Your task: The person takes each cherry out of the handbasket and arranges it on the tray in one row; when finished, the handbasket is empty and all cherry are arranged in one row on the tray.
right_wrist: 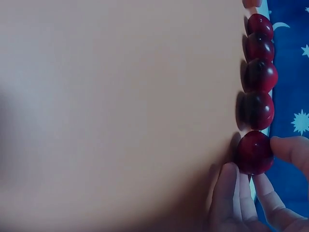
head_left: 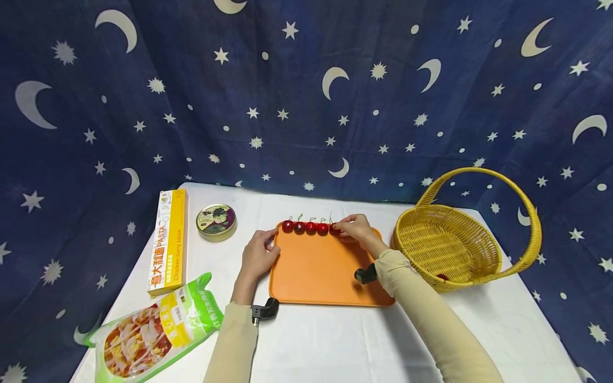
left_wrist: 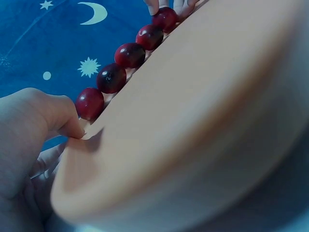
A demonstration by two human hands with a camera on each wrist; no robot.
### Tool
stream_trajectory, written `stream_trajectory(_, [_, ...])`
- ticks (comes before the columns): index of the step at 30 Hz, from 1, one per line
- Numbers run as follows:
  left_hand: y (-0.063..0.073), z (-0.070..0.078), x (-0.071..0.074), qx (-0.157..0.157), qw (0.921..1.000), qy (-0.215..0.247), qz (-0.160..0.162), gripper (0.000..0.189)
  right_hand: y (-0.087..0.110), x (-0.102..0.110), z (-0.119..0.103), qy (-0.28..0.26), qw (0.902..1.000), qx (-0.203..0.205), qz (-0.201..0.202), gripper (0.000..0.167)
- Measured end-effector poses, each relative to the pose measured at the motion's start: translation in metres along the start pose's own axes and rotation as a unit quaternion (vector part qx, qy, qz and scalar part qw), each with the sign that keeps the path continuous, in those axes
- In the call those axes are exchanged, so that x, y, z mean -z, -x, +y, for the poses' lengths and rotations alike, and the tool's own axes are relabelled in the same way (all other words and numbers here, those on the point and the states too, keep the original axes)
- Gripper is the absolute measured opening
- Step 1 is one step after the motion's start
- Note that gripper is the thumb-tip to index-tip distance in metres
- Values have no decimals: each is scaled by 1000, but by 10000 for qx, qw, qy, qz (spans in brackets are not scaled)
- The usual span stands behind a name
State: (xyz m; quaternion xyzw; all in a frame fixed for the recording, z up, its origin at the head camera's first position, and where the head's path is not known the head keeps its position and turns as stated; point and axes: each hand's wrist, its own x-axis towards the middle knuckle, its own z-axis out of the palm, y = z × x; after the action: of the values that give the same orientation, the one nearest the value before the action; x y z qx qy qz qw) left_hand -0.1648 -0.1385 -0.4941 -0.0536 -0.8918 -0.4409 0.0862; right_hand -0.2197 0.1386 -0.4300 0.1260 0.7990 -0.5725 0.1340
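An orange rectangular tray (head_left: 321,271) lies on the white-covered table. Along its far edge runs a row of several dark red cherries (head_left: 311,228) with thin stems, side by side. My left hand (head_left: 258,256) grips the tray's far left corner, thumb on top and fingers beneath, close to the row's left end. At the other end, my right hand (head_left: 358,230) pinches the last cherry (right_wrist: 255,153) between thumb and fingers, right beside its neighbour in the row.
A yellow woven basket (head_left: 431,244) with a tall handle stands to the right; a small red piece (head_left: 442,277) shows inside. On the left are a yellow-white pasta box (head_left: 168,242), a round tin (head_left: 216,222) and a green food bag (head_left: 158,332). A starry blue curtain (head_left: 297,96) hangs behind.
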Motion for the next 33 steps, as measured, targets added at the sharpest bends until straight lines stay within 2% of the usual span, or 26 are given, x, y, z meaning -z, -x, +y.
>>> stream_trajectory(9, [3, -1, 1, 2, 10000, 18, 5, 51, 4, -4, 4, 31, 9999, -83, 95, 23])
stream_trajectory(19, [1, 0, 0, -48, 10000, 44, 75, 51, 3, 3, 4, -26, 9997, 88, 229, 27])
stream_trajectory(28, [0, 1, 1, -27, 10000, 39, -19, 51, 2, 4, 5, 51, 9999, 92, 4, 22])
stream_trajectory(33, [0, 1, 0, -11, 10000, 44, -13, 51, 3, 3, 4, 21, 10000, 76, 47, 21])
